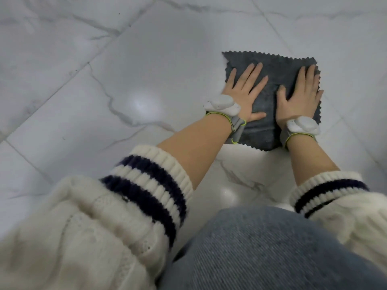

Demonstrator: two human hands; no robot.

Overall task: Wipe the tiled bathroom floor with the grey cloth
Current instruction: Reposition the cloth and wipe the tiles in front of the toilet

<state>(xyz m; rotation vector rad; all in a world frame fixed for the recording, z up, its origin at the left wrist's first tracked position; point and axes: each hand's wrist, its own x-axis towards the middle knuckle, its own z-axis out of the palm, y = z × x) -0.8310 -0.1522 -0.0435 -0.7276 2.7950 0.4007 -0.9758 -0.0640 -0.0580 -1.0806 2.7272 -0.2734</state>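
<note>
Both hands lie flat, palms down, on the grey cloth (272, 65). The left hand (246, 95) covers its left part with fingers straight and slightly spread, thumb pointing inward. The right hand (300, 101) covers the right part the same way, its outer fingers reaching the cloth's right edge. Neither grips anything; they only press the fabric onto the tiled floor (146, 70). The wrists are bent back, each carrying a white strapped tracker (221, 103), and the bare forearms run out of cream sleeves (150, 181) with navy stripes, bunched above the forearms.

The cloth is spread almost flat on the floor, ahead of the person and right of centre, its zigzag-cut edges showing on every side. It looks thin, soft and light, and on such glossy marble-patterned tile it would likely bunch or slip from under a single palm. Broad, even pressure from both palms near its middle therefore seems a better hold than pinching a corner. A denim-clad knee (261, 248) fills the near foreground.
</note>
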